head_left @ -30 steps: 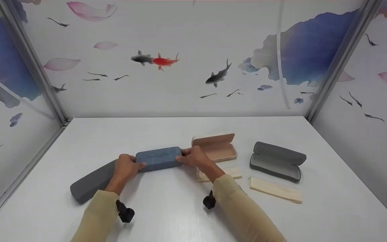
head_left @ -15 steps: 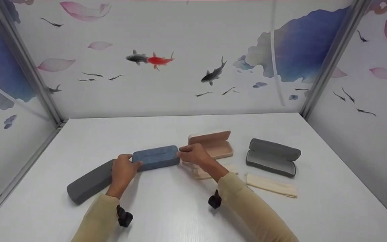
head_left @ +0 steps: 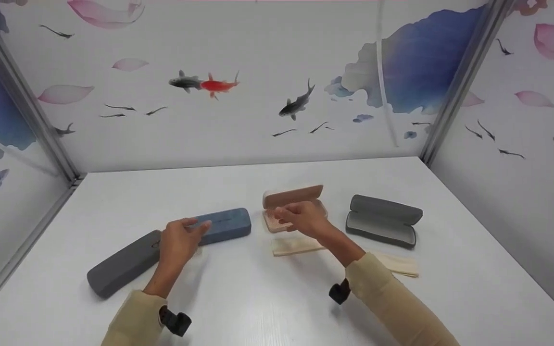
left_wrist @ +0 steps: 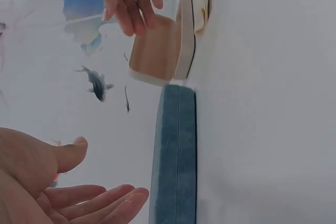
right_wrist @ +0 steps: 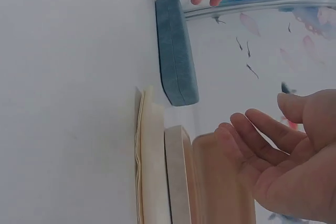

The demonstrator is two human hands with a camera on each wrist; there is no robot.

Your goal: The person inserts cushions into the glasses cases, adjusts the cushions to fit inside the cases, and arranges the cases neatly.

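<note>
A shut blue glasses case [head_left: 224,225] lies on the white table, left of the middle. My left hand [head_left: 179,246] hovers at its left end, holding nothing. In the left wrist view the left fingers [left_wrist: 113,203] are loosely extended, thumb apart. My right hand [head_left: 306,220] is in front of an open pink-tan glasses case [head_left: 294,197] and hides part of it. The right wrist view shows the right fingers [right_wrist: 262,140] relaxed, with nothing between them. Left of the blue case lies a long dark grey glasses case [head_left: 123,264], shut, its right end partly behind my left hand.
On the right stands an open dark grey glasses case [head_left: 383,221] with a light grey lining. A folded cream cloth [head_left: 296,246] lies before the pink-tan case. Another cream cloth [head_left: 399,264] is partly covered by the right forearm. Patterned wall panels [head_left: 238,129] bound the table.
Both hands have let go of the blue case, which stays on the table. The right hand has moved right, toward the pink-tan case; the left hand has stayed near. The head view has shifted slightly.
</note>
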